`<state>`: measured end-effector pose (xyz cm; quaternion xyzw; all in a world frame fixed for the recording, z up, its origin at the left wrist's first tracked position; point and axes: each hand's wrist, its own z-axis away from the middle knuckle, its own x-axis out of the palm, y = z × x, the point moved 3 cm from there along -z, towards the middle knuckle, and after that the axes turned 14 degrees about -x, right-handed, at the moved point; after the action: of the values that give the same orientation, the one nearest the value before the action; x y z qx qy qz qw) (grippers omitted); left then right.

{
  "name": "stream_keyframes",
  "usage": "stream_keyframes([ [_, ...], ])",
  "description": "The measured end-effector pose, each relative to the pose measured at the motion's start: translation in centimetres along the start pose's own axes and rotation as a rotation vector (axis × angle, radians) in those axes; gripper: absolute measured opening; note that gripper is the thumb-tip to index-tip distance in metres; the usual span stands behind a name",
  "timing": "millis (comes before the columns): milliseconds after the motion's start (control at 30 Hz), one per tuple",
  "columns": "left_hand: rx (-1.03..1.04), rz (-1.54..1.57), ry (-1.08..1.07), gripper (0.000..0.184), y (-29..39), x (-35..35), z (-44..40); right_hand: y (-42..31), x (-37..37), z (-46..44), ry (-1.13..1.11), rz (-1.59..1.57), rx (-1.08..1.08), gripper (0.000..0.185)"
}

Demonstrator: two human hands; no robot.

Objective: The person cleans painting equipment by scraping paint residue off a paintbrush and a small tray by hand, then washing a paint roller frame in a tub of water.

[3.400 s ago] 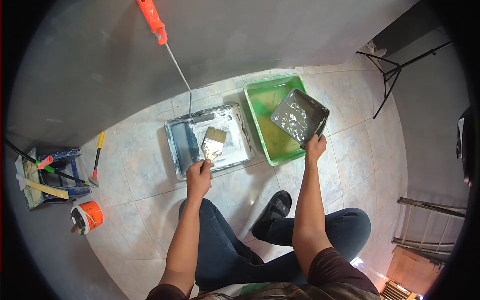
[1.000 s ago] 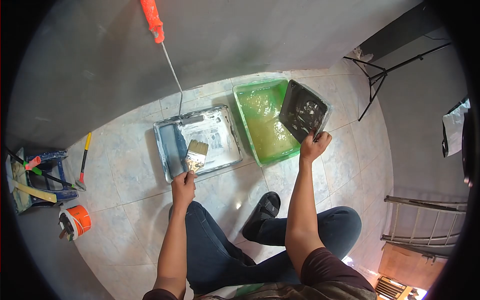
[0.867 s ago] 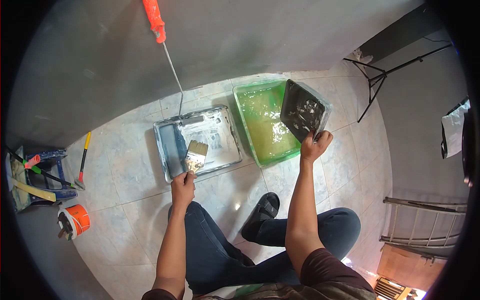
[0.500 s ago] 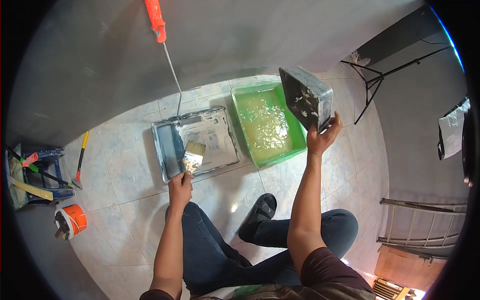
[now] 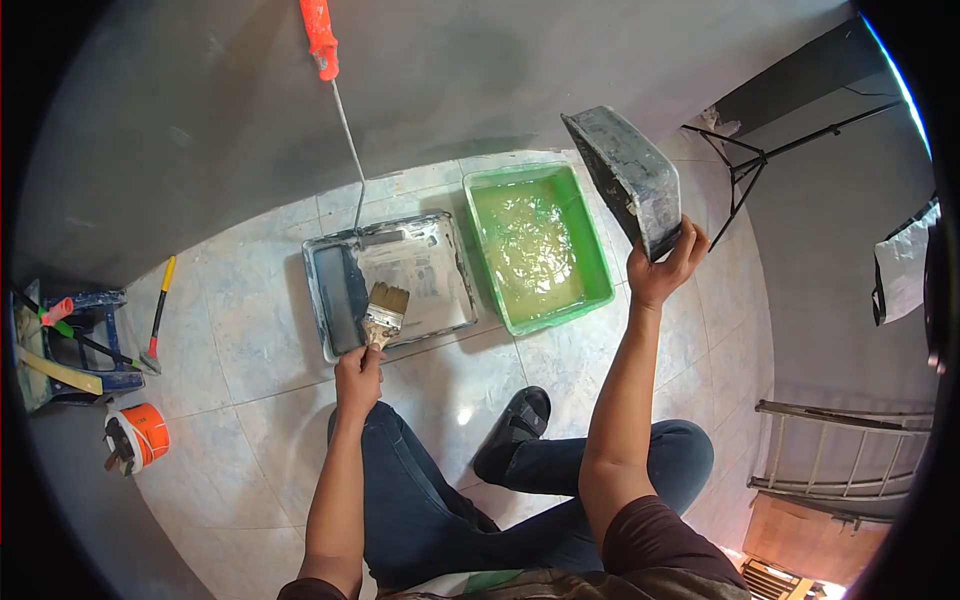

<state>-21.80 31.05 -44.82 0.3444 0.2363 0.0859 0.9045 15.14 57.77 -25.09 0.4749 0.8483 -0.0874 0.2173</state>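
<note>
The right hand point(image 5: 668, 262) is found clasped on the near edge of a grey tub point(image 5: 640, 180), a hold by which the palm is probably kept off its soiled inside. The left hand point(image 5: 358, 378) is closed around the handle of a brush point(image 5: 384, 312), its bristles pointed away from the person, likely so that the fingers are kept clear of them. The tub is held tilted, just right of a green basin point(image 5: 597, 250), its mouth turned leftward. Its outer side is marked by pale smears; its inside is mostly hidden. Cloudy, yellowish liquid is contained in the basin. The brush's metal band is seen stained. A tray point(image 5: 425, 275), smeared white, is set beside the basin, presumably for easy reach. An orange-handled roller point(image 5: 320, 42) is extended from the tray's far edge.
</note>
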Motion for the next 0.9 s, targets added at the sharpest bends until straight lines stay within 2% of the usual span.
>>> stream_keyframes([
  [100, -0.026, 0.023, -0.014, 0.038, -0.1, 0.0, -0.1, -0.1, 1.9, 3.6, -0.046, -0.039, 0.071, 0.055],
  [167, -0.055, 0.039, -0.028, 0.038, 0.2, 0.1, 0.1, -0.3, 3.5, 7.4, -0.221, -0.026, 0.155, 0.055],
  [200, -0.052, 0.04, -0.022, 0.038, 0.4, 0.0, 0.3, -0.7, 3.3, 7.9, -0.216, -0.031, 0.155, 0.055],
  [267, -0.047, 0.051, -0.046, 0.039, 0.8, -0.2, 0.6, -0.7, 3.6, 9.1, -0.297, -0.014, 0.315, 0.056],
  [367, -0.01, 0.041, -0.055, 0.04, -0.9, -0.2, -0.5, -0.4, 1.9, 5.9, -0.105, 0.061, 0.239, 0.053],
  [500, -0.059, 0.057, -0.077, 0.04, -0.5, -0.1, -0.1, -0.2, 0.3, 2.3, 0.017, 0.119, 0.225, 0.054],
  [567, -0.073, 0.059, -0.064, 0.04, -0.6, 0.1, -0.1, 0.1, 0.9, 2.9, -0.019, 0.117, 0.226, 0.055],
  [633, -0.068, 0.072, -0.082, 0.04, -0.2, 0.3, 0.3, 0.7, 2.9, 5.6, -0.215, 0.155, 0.333, 0.052],
  [733, -0.063, 0.092, -0.106, 0.04, 0.1, 0.6, 0.4, 1.1, 3.9, 8.5, -0.311, 0.178, 0.417, 0.046],
  [800, -0.1, 0.121, -0.135, 0.04, -0.1, 0.7, 0.4, 3.1, 4.1, 11.2, -0.19, 0.035, 0.772, 0.034],
  [833, -0.105, 0.114, -0.139, 0.04, -0.2, 0.8, 0.5, 4.0, 4.1, 12.3, -0.195, 0.041, 0.778, 0.034],
  [900, -0.127, 0.147, -0.164, 0.041, -0.3, 1.0, 0.6, 5.1, 5.0, 13.8, -0.108, -0.525, 1.247, 0.019],
])
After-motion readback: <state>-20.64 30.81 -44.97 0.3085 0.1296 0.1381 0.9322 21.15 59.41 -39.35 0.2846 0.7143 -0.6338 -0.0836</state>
